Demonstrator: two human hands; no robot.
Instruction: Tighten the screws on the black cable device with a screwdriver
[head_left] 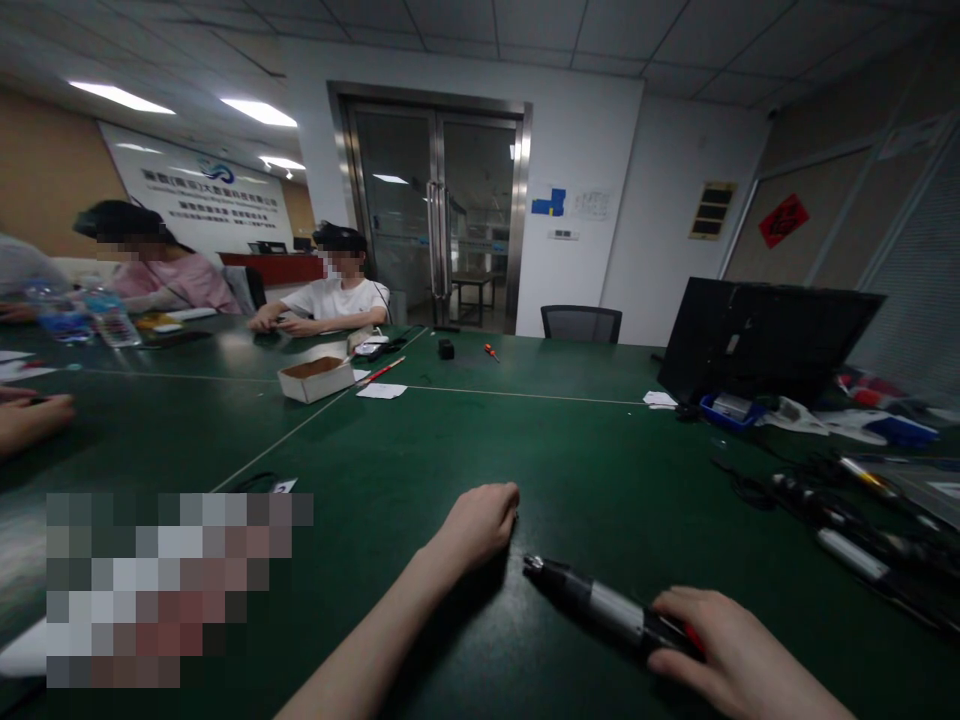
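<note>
Forward, left hand (480, 520) curled, grip unclear, near the power tool (616, 612) clasped in the right hand (705, 635).

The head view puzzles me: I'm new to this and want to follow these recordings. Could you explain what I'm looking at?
There is no machine here, just a person's two bare hands, seen from a camera worn on that person's head, looking forward and down. The right hand holds a black-and-silver tool pointing toward the left hand, which is curled at the green table; whether it holds something small is hard to tell. Farther off on the table are an open box and a small orange tool. A black monitor stands at the right. Other people sit at the left.
</note>
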